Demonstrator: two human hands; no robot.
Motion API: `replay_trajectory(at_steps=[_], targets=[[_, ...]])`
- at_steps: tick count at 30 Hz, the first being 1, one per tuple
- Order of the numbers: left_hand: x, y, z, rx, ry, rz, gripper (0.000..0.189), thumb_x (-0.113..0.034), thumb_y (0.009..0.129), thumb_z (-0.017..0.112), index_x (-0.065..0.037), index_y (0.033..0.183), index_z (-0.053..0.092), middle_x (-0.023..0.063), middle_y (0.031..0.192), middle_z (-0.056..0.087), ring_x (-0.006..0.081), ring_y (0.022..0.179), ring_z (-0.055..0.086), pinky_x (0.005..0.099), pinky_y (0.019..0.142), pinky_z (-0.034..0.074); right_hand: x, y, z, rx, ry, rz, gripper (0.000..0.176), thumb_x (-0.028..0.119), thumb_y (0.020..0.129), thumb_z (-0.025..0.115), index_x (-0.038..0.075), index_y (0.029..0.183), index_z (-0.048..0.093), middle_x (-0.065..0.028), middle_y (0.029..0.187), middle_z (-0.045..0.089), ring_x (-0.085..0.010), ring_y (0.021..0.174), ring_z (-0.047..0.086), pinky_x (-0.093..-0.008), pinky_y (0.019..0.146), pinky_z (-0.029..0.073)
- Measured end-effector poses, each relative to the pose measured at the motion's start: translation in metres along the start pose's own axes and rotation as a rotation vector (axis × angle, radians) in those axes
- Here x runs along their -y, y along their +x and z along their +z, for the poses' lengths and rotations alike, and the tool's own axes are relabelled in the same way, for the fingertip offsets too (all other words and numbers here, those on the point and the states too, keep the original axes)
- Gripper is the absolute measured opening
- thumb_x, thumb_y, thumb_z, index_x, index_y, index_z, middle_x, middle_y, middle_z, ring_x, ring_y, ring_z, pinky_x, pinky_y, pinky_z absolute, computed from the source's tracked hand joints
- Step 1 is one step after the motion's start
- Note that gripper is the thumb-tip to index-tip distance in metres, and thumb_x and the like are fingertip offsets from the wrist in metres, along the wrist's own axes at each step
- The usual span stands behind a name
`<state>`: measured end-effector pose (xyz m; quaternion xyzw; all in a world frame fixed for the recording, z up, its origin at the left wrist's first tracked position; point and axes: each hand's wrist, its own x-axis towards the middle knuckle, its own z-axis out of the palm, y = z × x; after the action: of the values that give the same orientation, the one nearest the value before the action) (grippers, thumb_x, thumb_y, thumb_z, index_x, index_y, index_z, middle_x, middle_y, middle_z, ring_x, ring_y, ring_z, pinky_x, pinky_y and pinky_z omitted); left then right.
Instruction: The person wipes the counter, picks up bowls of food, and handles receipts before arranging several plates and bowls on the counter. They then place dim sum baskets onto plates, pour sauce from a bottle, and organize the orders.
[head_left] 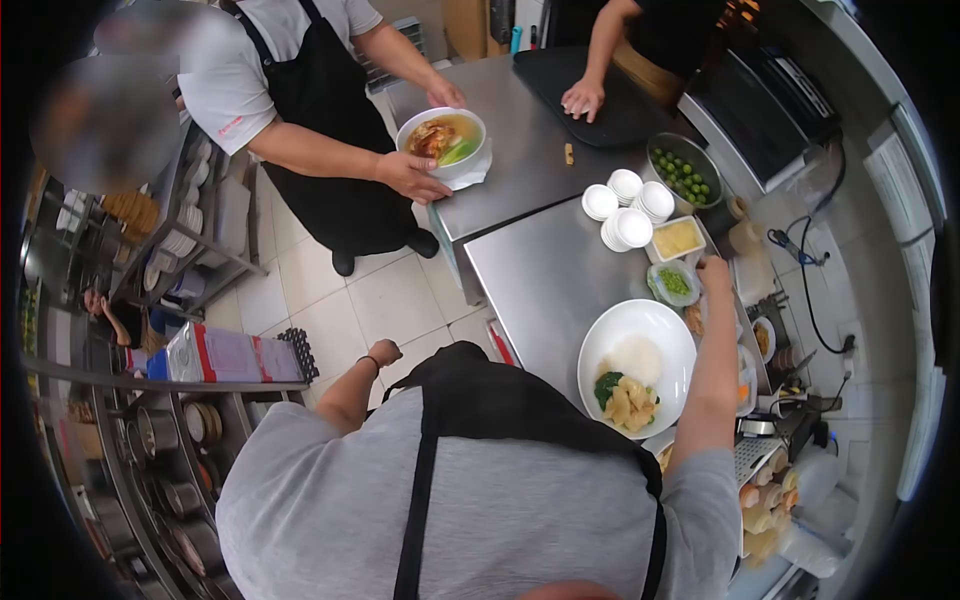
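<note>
My right hand (pixel 713 272) reaches over the row of ingredient tubs on the right of the steel counter. Its fingers are curled in, and what they hold, if anything, is hidden. Closest to it are a clear tub of chopped green pieces (pixel 673 284) and a white tub of yellow food (pixel 677 238). A large white plate (pixel 592 345) in front of me carries a mound of white rice (pixel 636 360), dark leafy greens (pixel 606 388) and glossy golden-brown pieces (pixel 631 405). My left hand (pixel 384 352), a dark band at its wrist, hangs closed over the floor, apart from the counter.
Across the counter, a co-worker's hands hold a bowl of soup (pixel 441 140). Another person's hand rests on a black tray (pixel 560 90). Stacked white cups (pixel 627 228) and a bowl of green limes (pixel 684 172) stand at the back. Shelves (pixel 180 400) line the left.
</note>
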<state>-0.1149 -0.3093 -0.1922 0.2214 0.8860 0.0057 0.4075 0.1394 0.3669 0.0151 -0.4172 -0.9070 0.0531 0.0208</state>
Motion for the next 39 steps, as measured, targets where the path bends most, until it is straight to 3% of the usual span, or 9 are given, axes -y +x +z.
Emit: replay_trajectory(at_steps=[5, 7, 11, 16, 19, 21, 30, 34, 39], targets=[[-0.013, 0.012, -0.012, -0.155, -0.285, 0.102, 0.025, -0.025, 0.072, 0.058, -0.004, 0.085, 0.063, 0.0090, 0.062, 0.060, 0.0169, 0.053, 0.059, 0.0289, 0.048, 0.048, -0.001, 0.010, 0.013, -0.019, -0.059, -0.029, 0.016, 0.015, 0.067, 0.057, 0.004, 0.077, 0.064, -0.0178, 0.081, 0.061, -0.0322, 0.077, 0.060, -0.0410, 0.070, 0.048], [-0.020, 0.012, -0.017, -0.138, -0.347, 0.057, 0.027, -0.029, 0.069, 0.061, -0.006, 0.082, 0.065, 0.0148, 0.074, 0.063, 0.0268, 0.072, 0.062, 0.0344, 0.068, 0.049, -0.006, 0.017, 0.020, -0.065, -0.031, 0.042, 0.016, 0.013, 0.066, 0.056, 0.006, 0.078, 0.065, -0.0176, 0.081, 0.061, -0.0318, 0.077, 0.060, -0.0401, 0.070, 0.048], [-0.015, 0.022, -0.013, -0.065, -0.415, 0.062, 0.022, -0.026, 0.070, 0.062, -0.007, 0.080, 0.065, 0.0093, 0.059, 0.060, 0.0174, 0.051, 0.058, 0.0294, 0.053, 0.048, 0.002, 0.003, 0.012, -0.065, 0.013, 0.008, 0.018, 0.010, 0.064, 0.057, 0.010, 0.080, 0.065, -0.0155, 0.082, 0.062, -0.0305, 0.079, 0.060, -0.0400, 0.073, 0.047], [0.018, 0.040, 0.008, -0.142, -0.252, 0.258, 0.020, -0.023, 0.071, 0.060, -0.007, 0.082, 0.064, 0.0093, 0.059, 0.060, 0.0179, 0.053, 0.060, 0.0302, 0.053, 0.049, 0.000, -0.001, 0.002, -0.061, 0.050, 0.056, 0.018, 0.009, 0.063, 0.059, 0.011, 0.079, 0.065, -0.0130, 0.082, 0.063, -0.0286, 0.079, 0.060, -0.0383, 0.072, 0.048], [0.027, 0.055, 0.008, -0.274, 0.432, 0.768, 0.021, -0.022, 0.072, 0.057, -0.004, 0.082, 0.063, 0.0105, 0.062, 0.061, 0.0187, 0.055, 0.061, 0.0302, 0.051, 0.050, -0.008, -0.003, 0.003, -0.009, 0.140, -0.005, 0.016, 0.008, 0.063, 0.059, 0.011, 0.078, 0.065, -0.0119, 0.081, 0.063, -0.0272, 0.078, 0.060, -0.0373, 0.072, 0.048], [-0.012, 0.014, -0.016, -0.010, -0.191, 0.068, 0.022, -0.020, 0.073, 0.055, -0.001, 0.082, 0.061, 0.0110, 0.064, 0.061, 0.0184, 0.055, 0.061, 0.0292, 0.047, 0.050, 0.000, -0.008, 0.000, -0.031, 0.121, 0.029, 0.015, 0.007, 0.063, 0.059, 0.011, 0.075, 0.066, -0.0113, 0.079, 0.063, -0.0266, 0.077, 0.061, -0.0367, 0.072, 0.048], [-0.017, 0.046, -0.014, -0.022, -0.213, 0.385, 0.021, -0.019, 0.073, 0.057, -0.003, 0.085, 0.062, 0.0076, 0.065, 0.061, 0.0150, 0.052, 0.060, 0.0266, 0.042, 0.047, -0.015, -0.009, 0.004, -0.312, 0.437, 0.121, 0.012, 0.004, 0.060, 0.066, 0.008, 0.071, 0.066, -0.0117, 0.071, 0.063, -0.0218, 0.066, 0.061, -0.0303, 0.066, 0.049], [-0.044, 0.031, -0.028, -0.029, -0.320, 0.158, 0.020, -0.019, 0.073, 0.058, -0.004, 0.086, 0.062, 0.0065, 0.068, 0.062, 0.0137, 0.053, 0.060, 0.0262, 0.042, 0.047, -0.017, -0.016, 0.003, -0.370, 0.637, 0.268, 0.008, 0.002, 0.064, 0.067, 0.004, 0.071, 0.066, -0.0091, 0.069, 0.063, -0.0166, 0.065, 0.060, -0.0258, 0.063, 0.048], [-0.038, 0.046, -0.030, 0.009, -0.277, 0.171, 0.019, -0.019, 0.073, 0.059, -0.004, 0.086, 0.062, 0.0066, 0.069, 0.062, 0.0134, 0.052, 0.059, 0.0258, 0.042, 0.047, -0.011, -0.030, -0.006, -0.407, 1.591, 0.430, 0.015, 0.001, 0.073, 0.062, -0.001, 0.088, 0.061, -0.0074, 0.081, 0.062, -0.0137, 0.073, 0.059, -0.0211, 0.065, 0.048]])
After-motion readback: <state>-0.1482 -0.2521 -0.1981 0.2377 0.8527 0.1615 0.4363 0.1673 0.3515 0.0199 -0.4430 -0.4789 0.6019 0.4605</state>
